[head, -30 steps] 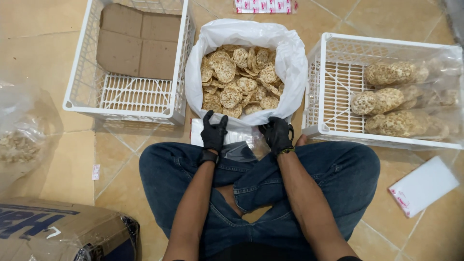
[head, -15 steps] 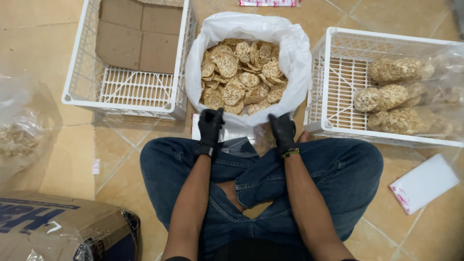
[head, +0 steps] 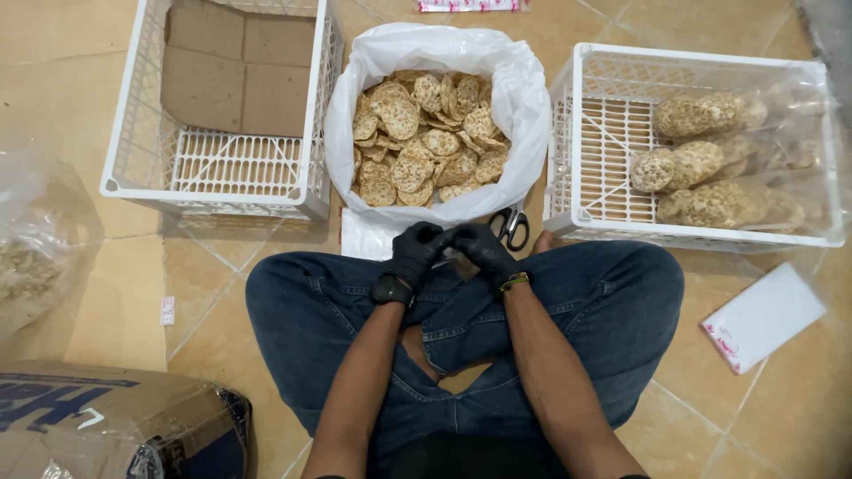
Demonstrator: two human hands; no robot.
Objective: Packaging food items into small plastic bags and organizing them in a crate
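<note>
Head view, lower centre: left hand (head: 417,253) and right hand (head: 479,248) together, fingers pinched on probably a thin clear bag, below cracker sack (head: 525,106). Rub layers apart gently.

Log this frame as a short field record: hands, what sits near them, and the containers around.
left hand: black glove, fingertips meeting the right hand, over the lap
right hand: black glove; held item not discernible
scissors: on floor beside right hand
white bag: open, full of round crackers
left crate: cardboard inside
right crate: bagged crackers
</note>
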